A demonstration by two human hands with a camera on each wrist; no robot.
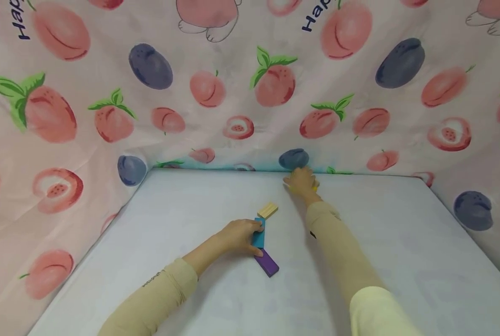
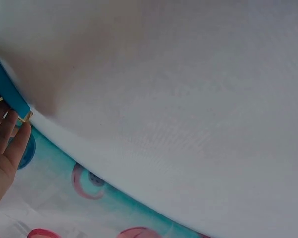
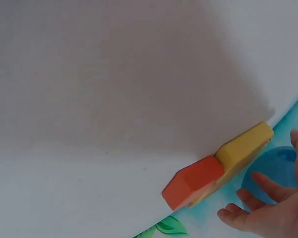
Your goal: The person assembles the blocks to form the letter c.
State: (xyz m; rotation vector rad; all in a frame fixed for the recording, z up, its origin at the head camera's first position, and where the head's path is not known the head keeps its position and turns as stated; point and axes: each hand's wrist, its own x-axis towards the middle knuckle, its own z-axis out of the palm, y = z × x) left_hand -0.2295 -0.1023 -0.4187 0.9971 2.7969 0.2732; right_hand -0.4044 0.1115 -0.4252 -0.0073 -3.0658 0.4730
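My left hand (image 1: 238,235) holds a blue block (image 1: 258,239), its fingers near the far end and its thumb by the near end. The thumb tip overlaps a purple block (image 1: 268,264) that lies slantwise at the blue one's near end. Beyond the far end lies a plain wooden block (image 1: 268,210). At the back of the table, my right hand (image 1: 301,181) reaches over a yellow block (image 3: 246,146), which it mostly hides in the head view. In the right wrist view the fingers are spread beside the yellow block and an orange-red block (image 3: 191,183).
The blocks are on a white table (image 1: 182,205). A fruit-print cloth (image 1: 241,70) rises behind its back edge and along both sides. My right sleeve (image 1: 342,247) stretches over the right half of the table.
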